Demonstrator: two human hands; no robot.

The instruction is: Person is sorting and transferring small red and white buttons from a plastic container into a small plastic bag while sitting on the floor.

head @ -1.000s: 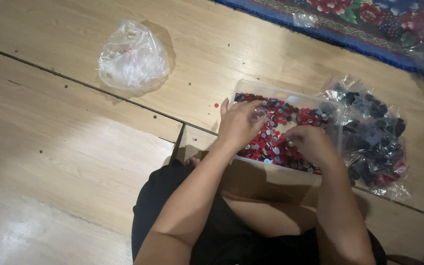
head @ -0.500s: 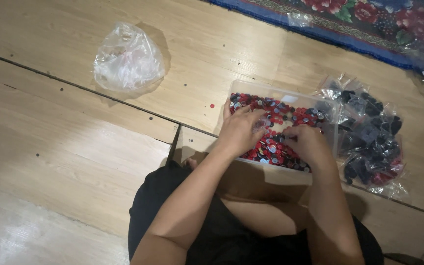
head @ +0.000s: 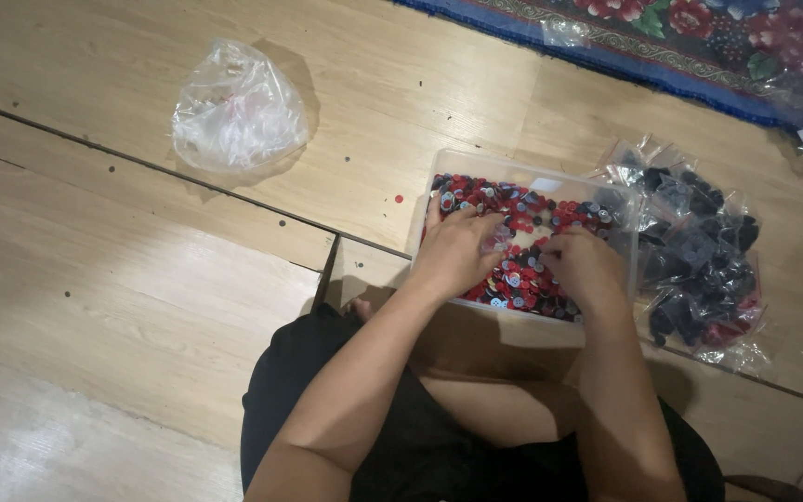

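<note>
Red, grey and dark buttons [head: 522, 209] fill a shallow clear tray [head: 476, 163] on the wooden floor [head: 95, 279], just in front of the seated person's knees. Both hands are down in the heap. The left hand [head: 457, 251] lies palm-down over the near left part, its fingers [head: 487, 228] curled loosely around what looks like a small clear bag [head: 497, 240]; how firmly they hold it cannot be told. The right hand [head: 583, 265] rests beside it, nearly touching, with its fingers bent into the buttons; whether they pinch any is hidden by the back of the hand.

Right of the tray, touching its side, lies a cluster of small clear packets of dark pieces [head: 699, 251]. A crumpled, nearly empty plastic bag [head: 239, 116] sits well apart to the upper left, and a flowered rug [head: 699, 37] runs along the top. One red button [head: 399, 198] lies loose on the floor just left of the tray.

To do this well, I judge the little bag should be kept low over the tray with its mouth held open, so dropped buttons fall back into the heap. The right hand would do better taking small pinches than big scoops. Pressing on the tray's near edge could tip it.
</note>
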